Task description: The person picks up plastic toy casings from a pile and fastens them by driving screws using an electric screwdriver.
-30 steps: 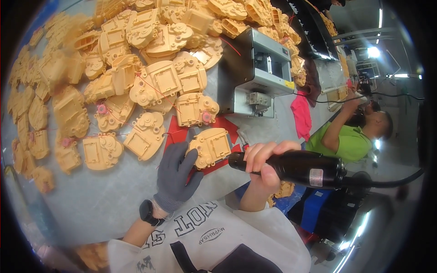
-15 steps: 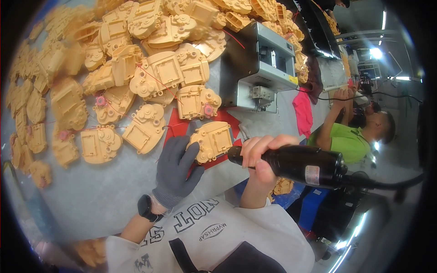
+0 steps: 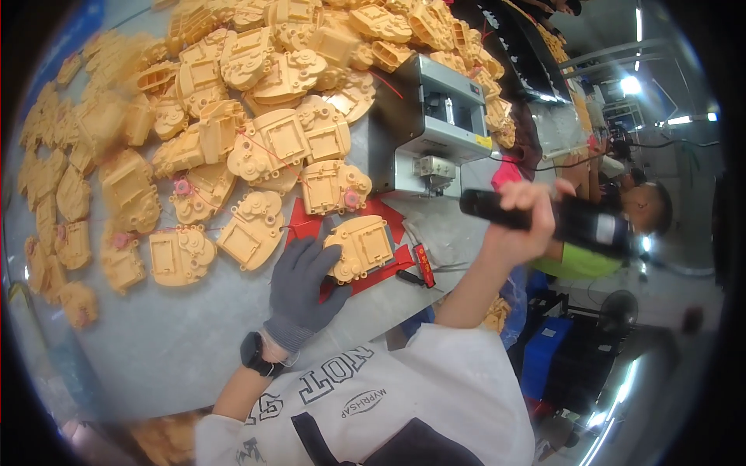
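Note:
My left hand (image 3: pixel 305 283), in a grey glove, holds the left edge of a yellow plastic housing (image 3: pixel 361 248) with its fingers and thumb. The housing lies on a red fixture (image 3: pixel 383 272) on the grey table, its rectangular recess facing up. My bare right hand (image 3: pixel 522 221) is wrapped round a black electric screwdriver (image 3: pixel 588 227), slightly blurred. The tool is raised to the right, apart from the housing, its narrow end toward the left. Between them on the table lie a red-and-black hand tool (image 3: pixel 423 266) and a small black object (image 3: pixel 409 277).
Many similar yellow housings (image 3: pixel 272 144) are heaped across the left and back, some with red wires. A grey-and-black machine (image 3: pixel 435 116) stands behind the fixture. Pink cloth (image 3: pixel 507 171) lies to its right. A person in green (image 3: pixel 575 260) is further right; a blue box (image 3: pixel 542 351) sits below.
My right hand has lifted the screwdriver up and right, away from the housing, uncovering the red-and-black tool. My left hand stays on the housing. The view has shifted slightly.

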A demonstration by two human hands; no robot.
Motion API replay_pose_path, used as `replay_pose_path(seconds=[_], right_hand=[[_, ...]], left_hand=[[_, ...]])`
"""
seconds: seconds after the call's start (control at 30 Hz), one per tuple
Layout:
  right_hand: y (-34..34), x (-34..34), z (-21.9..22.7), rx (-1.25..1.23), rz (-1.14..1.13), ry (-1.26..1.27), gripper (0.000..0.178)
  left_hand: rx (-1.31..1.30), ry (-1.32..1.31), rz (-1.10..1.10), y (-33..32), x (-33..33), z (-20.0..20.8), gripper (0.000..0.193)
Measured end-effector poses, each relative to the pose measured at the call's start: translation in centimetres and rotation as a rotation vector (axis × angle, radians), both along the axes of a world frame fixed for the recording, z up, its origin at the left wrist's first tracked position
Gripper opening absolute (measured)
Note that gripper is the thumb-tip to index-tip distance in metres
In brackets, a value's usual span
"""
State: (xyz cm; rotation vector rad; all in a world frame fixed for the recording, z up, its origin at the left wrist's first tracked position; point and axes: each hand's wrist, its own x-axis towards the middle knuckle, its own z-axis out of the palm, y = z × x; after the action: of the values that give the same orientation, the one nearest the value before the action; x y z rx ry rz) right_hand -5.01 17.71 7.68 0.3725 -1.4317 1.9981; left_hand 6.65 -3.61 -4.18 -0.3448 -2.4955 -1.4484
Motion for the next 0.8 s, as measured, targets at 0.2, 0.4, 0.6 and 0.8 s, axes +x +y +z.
replay_pose_path(seconds=[0.2, 0.4, 0.6, 0.8], right_hand=[[-1.8, -2.4, -1.8, 0.09, -0.042, -0.209, 0.036], [-3.7, 6.1, -1.4, 0.028, 0.447, -0.081, 0.046], [-5.6, 7.1, -2.2, 0.253, 0.827, 0.037, 0.047], [-6.2, 7.5, -2.8, 0.297, 0.792, 0.032, 0.046]], left_hand=[[-0.002, 0.03, -0.004, -0.2, 0.0, -0.8, 0.054], [0.003, 0.027, -0.023, -0.4, -0.2, -0.4, 0.056], [0.027, 0.055, -0.017, -0.5, -0.4, -1.0, 0.056], [0.005, 0.034, -0.028, -0.6, -0.1, -1.0, 0.056]])
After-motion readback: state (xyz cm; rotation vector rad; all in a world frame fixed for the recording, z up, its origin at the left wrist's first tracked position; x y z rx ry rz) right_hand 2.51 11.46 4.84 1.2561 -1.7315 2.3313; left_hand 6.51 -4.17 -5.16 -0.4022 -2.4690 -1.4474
